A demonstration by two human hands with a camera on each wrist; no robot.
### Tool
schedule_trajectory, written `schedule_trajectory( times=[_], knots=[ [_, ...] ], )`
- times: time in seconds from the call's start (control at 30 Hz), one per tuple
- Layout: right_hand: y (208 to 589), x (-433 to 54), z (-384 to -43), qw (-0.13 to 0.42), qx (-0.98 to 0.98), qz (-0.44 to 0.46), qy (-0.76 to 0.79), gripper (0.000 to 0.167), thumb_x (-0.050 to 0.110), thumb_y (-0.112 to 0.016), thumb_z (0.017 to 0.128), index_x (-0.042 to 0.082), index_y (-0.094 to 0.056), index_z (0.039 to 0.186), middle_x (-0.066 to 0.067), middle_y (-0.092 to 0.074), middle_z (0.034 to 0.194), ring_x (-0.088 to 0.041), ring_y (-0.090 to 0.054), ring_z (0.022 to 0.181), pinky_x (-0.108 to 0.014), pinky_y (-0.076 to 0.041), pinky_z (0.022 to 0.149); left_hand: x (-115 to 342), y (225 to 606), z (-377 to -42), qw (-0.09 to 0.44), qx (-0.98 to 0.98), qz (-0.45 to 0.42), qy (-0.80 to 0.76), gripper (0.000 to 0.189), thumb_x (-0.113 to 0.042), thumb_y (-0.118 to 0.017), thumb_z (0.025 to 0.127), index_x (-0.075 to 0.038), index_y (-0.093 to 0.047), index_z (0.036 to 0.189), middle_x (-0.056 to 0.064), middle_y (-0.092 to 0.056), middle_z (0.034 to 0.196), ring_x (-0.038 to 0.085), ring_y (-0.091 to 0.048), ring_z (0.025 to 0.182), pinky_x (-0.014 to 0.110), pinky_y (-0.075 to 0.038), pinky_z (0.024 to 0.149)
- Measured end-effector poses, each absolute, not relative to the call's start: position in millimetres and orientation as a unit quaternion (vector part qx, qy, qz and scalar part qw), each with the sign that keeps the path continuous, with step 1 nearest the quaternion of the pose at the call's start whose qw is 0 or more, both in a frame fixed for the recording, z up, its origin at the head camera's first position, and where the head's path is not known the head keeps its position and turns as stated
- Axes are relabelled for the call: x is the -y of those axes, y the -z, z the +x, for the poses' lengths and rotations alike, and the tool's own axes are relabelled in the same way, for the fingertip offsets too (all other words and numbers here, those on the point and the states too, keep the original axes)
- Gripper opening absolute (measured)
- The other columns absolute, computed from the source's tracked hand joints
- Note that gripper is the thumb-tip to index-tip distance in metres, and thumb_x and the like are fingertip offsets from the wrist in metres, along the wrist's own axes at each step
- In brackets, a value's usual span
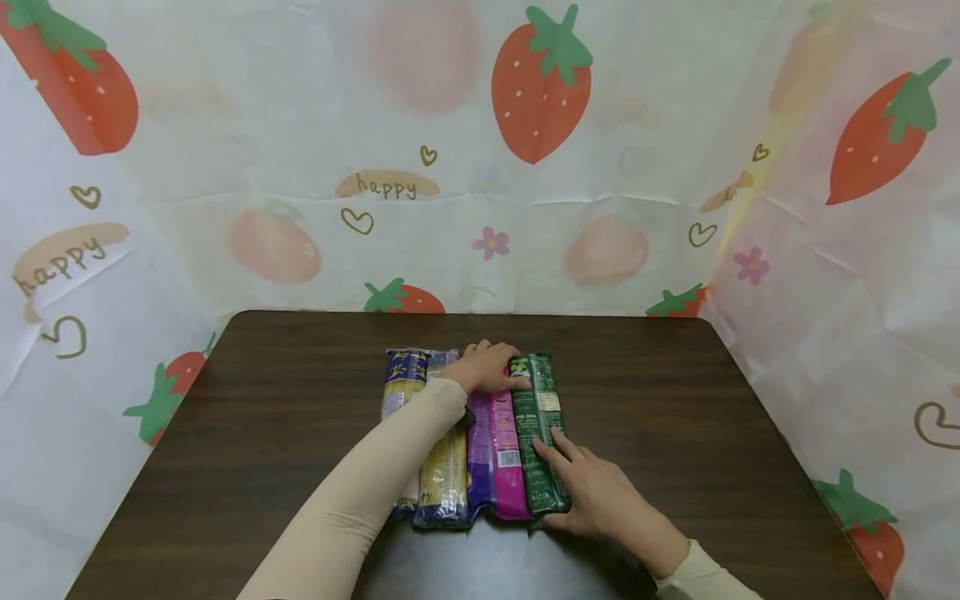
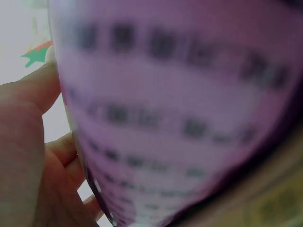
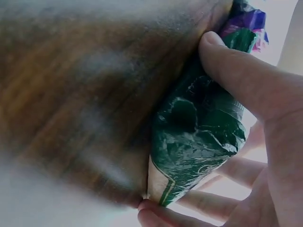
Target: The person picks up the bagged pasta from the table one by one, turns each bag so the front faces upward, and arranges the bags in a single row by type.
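Several long, flat packets lie side by side on the table. My left hand (image 1: 487, 367) rests across the far end of the purple and pink packet (image 1: 497, 462), its thumb on the green packet (image 1: 537, 417). In the left wrist view the printed purple wrapper (image 2: 156, 104) fills most of the picture, blurred, beside the fingers. My right hand (image 1: 596, 493) touches the green packet's near right side with spread fingers; its thumb lies by the near end. The right wrist view shows the crinkled green wrapper (image 3: 199, 127) between thumb and fingers.
Left of the purple packet lie a clear packet with yellowish contents (image 1: 444, 475) and a blue and yellow packet (image 1: 405, 375), partly hidden by the left sleeve (image 1: 360, 492). The dark wooden table (image 1: 675, 400) meets a strawberry-printed sheet (image 1: 540, 242) at the back and sides.
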State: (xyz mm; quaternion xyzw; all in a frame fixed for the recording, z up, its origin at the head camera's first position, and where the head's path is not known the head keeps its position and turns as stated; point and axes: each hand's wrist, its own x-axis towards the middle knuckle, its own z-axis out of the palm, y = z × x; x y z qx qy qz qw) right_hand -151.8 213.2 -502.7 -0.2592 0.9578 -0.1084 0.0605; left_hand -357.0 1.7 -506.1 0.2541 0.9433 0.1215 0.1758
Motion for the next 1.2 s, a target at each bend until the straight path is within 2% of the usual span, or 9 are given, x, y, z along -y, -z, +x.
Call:
schedule_trajectory(
  times=[0.17, 0.33, 0.5, 0.73, 1.0, 1.2],
  knots=[
    [499.9, -213.2, -152.3, 0.070, -0.959, -0.250, 0.112, 0.108, 0.053, -0.096, 0.076, 0.012, -0.047, 0.162, -0.025, -0.043, 0.165, -0.047, -0.063, 0.129, -0.060, -0.062, 0.085, -2.9, 502.9, -353.6, 0.183, -0.941, 0.257, -0.124, 0.078, -0.063, -0.056, 0.107, -0.021, -0.036, 0.169, 0.004, -0.034, 0.174, 0.033, -0.028, 0.160, 0.054, -0.015, 0.133],
    [501.0, -214.5, -150.5, 0.079, -0.958, -0.249, 0.122, 0.107, 0.050, -0.097, 0.075, 0.011, -0.048, 0.162, -0.026, -0.043, 0.164, -0.048, -0.062, 0.130, -0.060, -0.063, 0.082, -4.0, 495.8, -345.0, 0.175, -0.942, 0.265, -0.112, 0.076, -0.060, -0.057, 0.107, -0.019, -0.038, 0.169, 0.008, -0.035, 0.173, 0.036, -0.029, 0.159, 0.055, -0.018, 0.132],
    [502.7, -216.2, -149.0, 0.089, -0.952, -0.253, 0.146, 0.105, 0.043, -0.097, 0.077, 0.008, -0.047, 0.162, -0.030, -0.041, 0.164, -0.051, -0.061, 0.131, -0.063, -0.060, 0.090, -3.8, 496.0, -341.3, 0.167, -0.942, 0.270, -0.112, 0.075, -0.061, -0.057, 0.107, -0.019, -0.041, 0.167, 0.008, -0.037, 0.172, 0.036, -0.031, 0.158, 0.055, -0.019, 0.132],
    [507.1, -221.4, -152.0, 0.084, -0.944, -0.267, 0.177, 0.100, 0.032, -0.094, 0.084, 0.008, -0.042, 0.165, -0.031, -0.037, 0.166, -0.052, -0.060, 0.132, -0.060, -0.058, 0.099, -2.2, 492.6, -345.9, 0.175, -0.937, 0.263, -0.151, 0.072, -0.055, -0.060, 0.108, -0.016, -0.042, 0.166, 0.009, -0.038, 0.172, 0.036, -0.029, 0.159, 0.057, -0.010, 0.133],
    [510.0, -230.4, -152.9, 0.086, -0.931, -0.286, 0.209, 0.095, 0.025, -0.087, 0.091, 0.007, -0.034, 0.169, -0.028, -0.031, 0.170, -0.048, -0.054, 0.141, -0.060, -0.053, 0.107, -2.7, 483.7, -346.3, 0.163, -0.935, 0.275, -0.155, 0.069, -0.049, -0.063, 0.108, -0.007, -0.047, 0.160, 0.015, -0.048, 0.164, 0.038, -0.040, 0.154, 0.055, -0.017, 0.132],
    [510.1, -236.6, -151.5, 0.089, -0.924, -0.290, 0.232, 0.095, 0.021, -0.085, 0.093, 0.007, -0.032, 0.170, -0.027, -0.029, 0.172, -0.047, -0.051, 0.144, -0.061, -0.052, 0.109, -3.7, 484.4, -347.6, 0.168, -0.931, 0.275, -0.171, 0.067, -0.048, -0.063, 0.109, -0.007, -0.048, 0.159, 0.017, -0.049, 0.163, 0.038, -0.042, 0.153, 0.056, -0.015, 0.133]
  ],
)
